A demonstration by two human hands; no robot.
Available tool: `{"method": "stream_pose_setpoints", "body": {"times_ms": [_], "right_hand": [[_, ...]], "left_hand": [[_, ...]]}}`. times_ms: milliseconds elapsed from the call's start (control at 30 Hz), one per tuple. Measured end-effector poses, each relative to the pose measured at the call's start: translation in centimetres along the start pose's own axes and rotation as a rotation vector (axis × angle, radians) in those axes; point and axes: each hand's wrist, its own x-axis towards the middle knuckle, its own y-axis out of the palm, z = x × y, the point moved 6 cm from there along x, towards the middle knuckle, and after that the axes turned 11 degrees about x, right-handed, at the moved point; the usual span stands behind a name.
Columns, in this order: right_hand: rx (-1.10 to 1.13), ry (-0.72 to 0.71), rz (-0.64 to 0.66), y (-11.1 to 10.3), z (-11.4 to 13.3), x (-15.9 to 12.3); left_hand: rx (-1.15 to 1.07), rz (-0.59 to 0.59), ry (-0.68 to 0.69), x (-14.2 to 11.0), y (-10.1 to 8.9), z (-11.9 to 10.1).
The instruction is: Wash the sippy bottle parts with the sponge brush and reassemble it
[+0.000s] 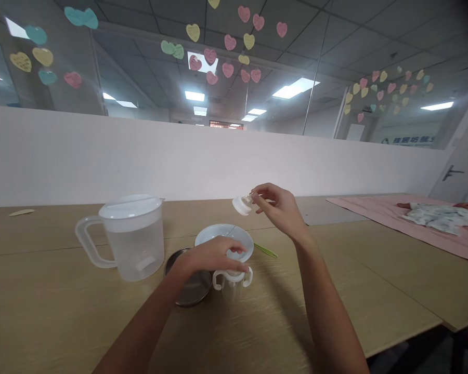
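Observation:
A clear baby bottle (232, 292) with two white side handles stands upright on the table. Over its top is my left hand (218, 254), thumb across the near side of the rim and fingers loosely curled, with a gap between. Whether the thumb presses on the rim I cannot tell. Higher and to the right, my right hand (275, 205) pinches a bottle nipple with a white collar (242, 205), held tilted in the air apart from the bottle. Just behind the bottle sits a white bowl (203, 236), partly covered by my left hand.
A round metal dish (195, 291) lies left of the bottle. Farther left stands a lidded plastic pitcher (134, 244) holding clear liquid. A green handle (265, 250) sticks out beside the bowl. Patterned cloth (440, 217) lies on a pink sheet (393, 228) at right. A white wall (179, 161) rises behind.

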Motion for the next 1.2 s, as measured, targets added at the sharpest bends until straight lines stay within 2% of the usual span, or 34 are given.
{"method": "stream_pose_setpoints", "body": {"times_ms": [67, 167, 300, 367, 600, 767, 867, 933, 1100, 1200], "right_hand": [[-0.025, 0.014, 0.021, 0.1, 0.0, -0.1], [-0.049, 0.023, 0.035, 0.3, 0.1, -0.2], [-0.064, 0.028, 0.017, 0.1, 0.0, -0.1], [-0.063, 0.026, 0.007, 0.0, -0.1, 0.0], [-0.021, 0.02, -0.125, -1.1, -0.8, 0.4], [0.036, 0.041, -0.227, -1.8, -1.1, 0.5], [0.041, 0.045, -0.244, -1.8, -1.2, 0.5], [0.04, 0.047, -0.241, -1.7, -1.3, 0.5], [0.015, 0.036, -0.219, -1.4, -2.0, 0.7], [-0.015, 0.03, -0.217, -1.2, -2.4, 0.8]], "left_hand": [[0.069, 0.047, -0.006, 0.0, 0.6, 0.0], [0.132, 0.047, 0.008, 0.2, 0.6, 0.0], [0.114, 0.048, 0.043, 0.4, 0.3, 0.0], [0.085, 0.011, 0.053, 0.3, -0.1, -0.1], [-0.103, -0.311, 0.075, -0.6, -3.5, -0.7], [-0.366, -0.575, 0.093, -0.6, -5.1, 0.8], [-0.429, -0.653, 0.036, 0.0, -4.7, 2.6], [-0.387, -0.657, 0.014, 0.7, -4.0, 3.6], [-0.2, -0.591, 0.007, 2.3, -1.5, 5.0], [-0.009, -0.503, -0.018, 3.0, 0.0, 5.4]]}}
